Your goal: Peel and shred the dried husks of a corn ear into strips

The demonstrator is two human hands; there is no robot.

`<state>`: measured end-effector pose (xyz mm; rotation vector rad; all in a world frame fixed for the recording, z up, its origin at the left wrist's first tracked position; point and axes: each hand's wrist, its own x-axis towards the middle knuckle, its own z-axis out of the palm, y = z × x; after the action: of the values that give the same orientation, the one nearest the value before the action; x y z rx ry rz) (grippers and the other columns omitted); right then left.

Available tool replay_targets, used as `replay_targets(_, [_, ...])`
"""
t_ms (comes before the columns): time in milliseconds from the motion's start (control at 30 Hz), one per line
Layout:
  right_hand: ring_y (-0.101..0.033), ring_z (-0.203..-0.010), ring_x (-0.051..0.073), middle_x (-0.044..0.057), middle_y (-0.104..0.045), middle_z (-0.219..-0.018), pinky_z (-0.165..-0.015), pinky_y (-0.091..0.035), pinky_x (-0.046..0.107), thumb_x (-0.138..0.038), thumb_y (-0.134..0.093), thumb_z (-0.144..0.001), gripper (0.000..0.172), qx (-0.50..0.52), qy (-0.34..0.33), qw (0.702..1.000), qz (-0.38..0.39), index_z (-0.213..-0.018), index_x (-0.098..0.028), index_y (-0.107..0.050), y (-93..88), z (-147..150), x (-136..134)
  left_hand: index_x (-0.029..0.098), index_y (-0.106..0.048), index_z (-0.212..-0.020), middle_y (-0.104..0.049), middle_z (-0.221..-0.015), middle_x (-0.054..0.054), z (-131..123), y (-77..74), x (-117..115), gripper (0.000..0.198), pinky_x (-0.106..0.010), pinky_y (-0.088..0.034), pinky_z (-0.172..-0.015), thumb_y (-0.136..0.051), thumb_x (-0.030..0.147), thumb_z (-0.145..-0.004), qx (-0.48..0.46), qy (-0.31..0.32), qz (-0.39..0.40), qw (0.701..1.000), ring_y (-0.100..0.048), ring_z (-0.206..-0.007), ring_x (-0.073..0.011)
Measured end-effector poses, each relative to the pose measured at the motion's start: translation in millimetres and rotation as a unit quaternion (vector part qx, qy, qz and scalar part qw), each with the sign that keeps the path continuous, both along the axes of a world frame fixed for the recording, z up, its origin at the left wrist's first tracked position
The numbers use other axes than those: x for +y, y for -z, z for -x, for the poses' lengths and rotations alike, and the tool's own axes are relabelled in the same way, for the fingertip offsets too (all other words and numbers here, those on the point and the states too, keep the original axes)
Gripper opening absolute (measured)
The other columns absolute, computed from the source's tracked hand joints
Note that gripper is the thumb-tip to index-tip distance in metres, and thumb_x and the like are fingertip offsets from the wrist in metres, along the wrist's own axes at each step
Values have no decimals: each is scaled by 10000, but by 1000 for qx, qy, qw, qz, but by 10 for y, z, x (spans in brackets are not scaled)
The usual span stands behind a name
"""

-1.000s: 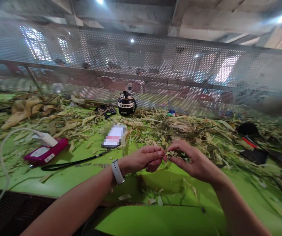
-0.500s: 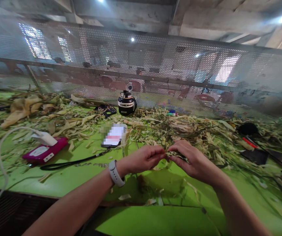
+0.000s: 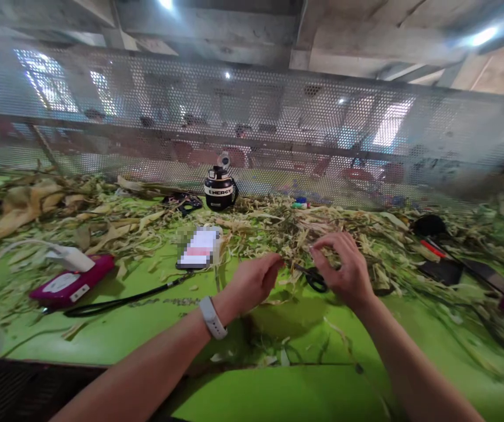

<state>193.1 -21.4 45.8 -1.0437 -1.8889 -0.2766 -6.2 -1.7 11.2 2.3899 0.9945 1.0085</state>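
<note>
My left hand, with a white watch on its wrist, hovers low over the green table. Its fingers are curled together at the edge of a heap of dried leaf strips; what they pinch is too small to name. My right hand reaches over the same heap with its fingers spread and nothing in them. Black-handled scissors lie on the table between the two hands, just under the right hand's thumb.
A phone with a black lanyard lies left of my hands. Further left is a magenta power bank with a white charger and cable. A black bottle stands against the perforated metal screen. Dark tools lie at the right.
Both hands held a small strip together in front of me. They have now parted and moved forward to the heap, the right hand has opened, and the scissors have come into view.
</note>
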Motion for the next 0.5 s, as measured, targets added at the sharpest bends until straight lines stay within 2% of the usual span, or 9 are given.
replay_targets(100, [-537, -715, 176, 33, -582, -702, -692, -432, 308, -284, -525, -832, 150, 32, 3, 996, 86, -713, -194, -542, 68, 55, 15, 170, -496, -775, -522, -601, 16, -1, 26, 10, 237, -217, -277, -510, -339, 267, -922, -10, -6, -12, 1000, -422, -501, -89])
replay_targets(167, [-543, -723, 168, 39, -596, -758, -689, -434, 295, -317, -538, -819, 142, 81, -11, 986, 148, -764, -187, -555, 101, 84, 27, 171, -485, -757, -506, -590, 21, -1, 45, 17, 243, -218, -270, -504, -339, 268, -925, -11, -10, -9, 1000, -401, -491, -86])
replay_targets(233, [-536, -703, 154, 34, -593, -772, -657, -429, 278, -368, -549, -805, 187, 154, -32, 963, 217, -806, -182, -560, 123, 104, 45, 171, -483, -761, -496, -586, 25, -3, 60, 19, 236, -220, -261, -499, -341, 263, -925, -13, -14, -11, 1000, -389, -485, -85])
replay_targets(300, [-497, -616, 129, 5, -550, -678, -580, -403, 255, -452, -534, -801, 276, 229, -71, 918, 316, -753, -180, -544, 138, 122, 69, 171, -485, -771, -492, -588, 26, -6, 72, 15, 229, -220, -258, -501, -338, 255, -925, -11, -13, -12, 1000, -391, -488, -85])
replay_targets(400, [-425, -511, 92, -38, -467, -563, -502, -344, 232, -567, -542, -759, 404, 321, -126, 827, 443, -653, -183, -474, 164, 157, 100, 171, -494, -796, -486, -595, 24, -11, 87, 3, 221, -227, -248, -508, -337, 259, -923, 11, 4, -27, 1000, -398, -504, -90])
replay_targets(433, [-406, -492, 82, -48, -452, -544, -487, -324, 225, -583, -568, -734, 427, 341, -138, 806, 463, -635, -184, -453, 174, 168, 106, 170, -497, -807, -484, -600, 22, -13, 91, -1, 216, -231, -241, -510, -338, 262, -922, 22, 9, -34, 999, -395, -510, -93])
replay_targets(500, [-370, -469, 65, -61, -432, -519, -463, -283, 213, -582, -636, -679, 455, 365, -151, 789, 471, -609, -180, -434, 195, 186, 112, 169, -497, -826, -479, -614, 18, -15, 93, -6, 208, -237, -238, -514, -340, 268, -918, 30, 17, -29, 999, -388, -520, -97])
